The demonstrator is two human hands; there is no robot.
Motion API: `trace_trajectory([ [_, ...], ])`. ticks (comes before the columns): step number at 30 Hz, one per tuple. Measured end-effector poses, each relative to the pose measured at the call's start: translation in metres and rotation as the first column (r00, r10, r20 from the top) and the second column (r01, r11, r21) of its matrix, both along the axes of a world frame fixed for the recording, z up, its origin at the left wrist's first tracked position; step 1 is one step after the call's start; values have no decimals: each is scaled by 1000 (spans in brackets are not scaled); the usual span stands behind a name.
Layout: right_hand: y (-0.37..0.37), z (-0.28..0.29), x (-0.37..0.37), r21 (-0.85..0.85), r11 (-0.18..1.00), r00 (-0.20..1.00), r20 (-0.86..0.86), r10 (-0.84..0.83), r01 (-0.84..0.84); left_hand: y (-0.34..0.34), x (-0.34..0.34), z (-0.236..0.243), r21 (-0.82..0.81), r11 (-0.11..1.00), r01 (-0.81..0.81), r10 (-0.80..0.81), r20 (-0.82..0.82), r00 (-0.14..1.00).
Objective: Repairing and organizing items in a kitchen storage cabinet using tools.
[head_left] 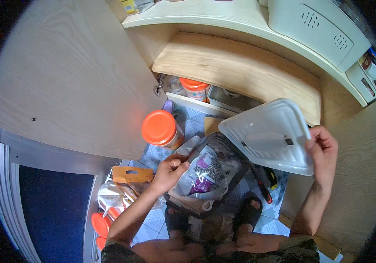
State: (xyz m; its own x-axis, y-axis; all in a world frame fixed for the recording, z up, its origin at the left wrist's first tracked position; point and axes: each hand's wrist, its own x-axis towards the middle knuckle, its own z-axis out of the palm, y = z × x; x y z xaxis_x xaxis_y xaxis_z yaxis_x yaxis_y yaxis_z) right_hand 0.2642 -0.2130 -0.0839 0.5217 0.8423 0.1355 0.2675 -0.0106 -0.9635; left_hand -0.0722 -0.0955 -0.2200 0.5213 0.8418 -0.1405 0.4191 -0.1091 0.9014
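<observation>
My right hand grips a translucent white plastic lid by its right edge and holds it up at a tilt. Below, between my feet and the cabinet, stands a dark-rimmed storage bag. My left hand is closed on its left rim, thumb on top. Inside the bag lie clear plastic packages, one of them with a purple-labelled pack. Just beyond my left hand stands a tub with an orange lid.
An open cabinet holds a bare wooden shelf, with another orange-lidded tub beneath it. White plastic bins sit upper right. Red- and yellow-handled tools lie on the tiled floor. Paper and plastic bags stand left, beside the cabinet door.
</observation>
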Motion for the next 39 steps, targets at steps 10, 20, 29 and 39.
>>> trace_trajectory([
  [10,1,-16,74,101,995,968,-251,3,23,33,-55,36,-133,987,88,-79,68,995],
  [20,17,-105,60,-328,914,965,26,262,-239,33,-64,49,-355,842,-407,492,197,848],
  [29,9,-145,-75,-829,195,222,88,971,-524,25,-64,44,-272,803,-530,591,248,768],
  [39,89,-79,-94,-302,821,662,487,570,-484,12,-65,48,-320,708,-630,701,210,682],
])
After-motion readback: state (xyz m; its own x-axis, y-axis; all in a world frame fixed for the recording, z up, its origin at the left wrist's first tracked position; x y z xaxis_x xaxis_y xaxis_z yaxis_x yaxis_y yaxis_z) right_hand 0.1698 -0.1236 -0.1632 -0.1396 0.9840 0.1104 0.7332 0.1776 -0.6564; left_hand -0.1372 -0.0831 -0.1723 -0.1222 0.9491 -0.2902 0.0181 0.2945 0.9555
